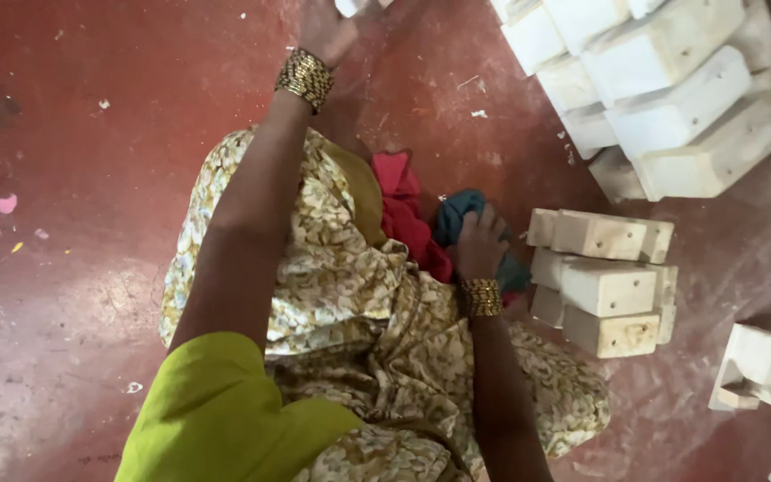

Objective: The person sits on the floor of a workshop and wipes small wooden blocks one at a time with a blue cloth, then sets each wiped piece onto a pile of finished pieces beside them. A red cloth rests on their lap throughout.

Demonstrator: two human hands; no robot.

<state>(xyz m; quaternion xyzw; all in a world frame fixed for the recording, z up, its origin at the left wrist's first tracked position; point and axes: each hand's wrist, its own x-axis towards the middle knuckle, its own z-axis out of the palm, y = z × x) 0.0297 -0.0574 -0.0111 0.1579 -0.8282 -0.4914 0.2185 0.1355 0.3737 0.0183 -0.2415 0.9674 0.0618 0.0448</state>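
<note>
While the left hand [327,31] stretches to a white block [347,6] at the floor's [91,223] far edge, grip hidden, the right hand [481,243] rests loosely curled on teal cloth [457,212] beside stacked blocks [604,286]; fetching seems underway, needing a firm grasp.

The single head camera looked steeply down from close above the person's lap [359,295] onto the red floor [91,223], facing forward toward stacked pale wooden blocks [671,116] at the upper right.
</note>
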